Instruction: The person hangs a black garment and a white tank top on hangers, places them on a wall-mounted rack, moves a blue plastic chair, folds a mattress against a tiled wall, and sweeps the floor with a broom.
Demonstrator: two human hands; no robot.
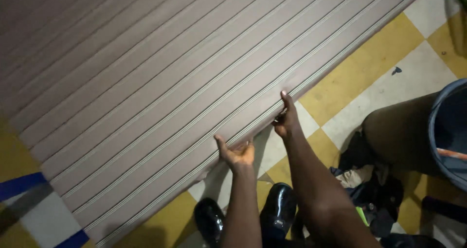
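Checkered floor under a striped mattress

The yellow-and-white tiled floor (369,68) carries a striped mauve mattress (160,82), black shoes (277,211) and a heap of clothes (365,189).

I see the mattress (160,87) lying across the left and far part of the scene, over the floor (384,63), its near edge running from near left up to far right. My left hand (237,154) is under that edge, just left of my right hand (287,119), which grips the same edge a little farther off. My two shoes (243,216) stand on the floor near me, below the hands. To the right of my right arm a heap of cloth (365,180) lies on the floor, and right of that a tub (450,131) sits at the right border.
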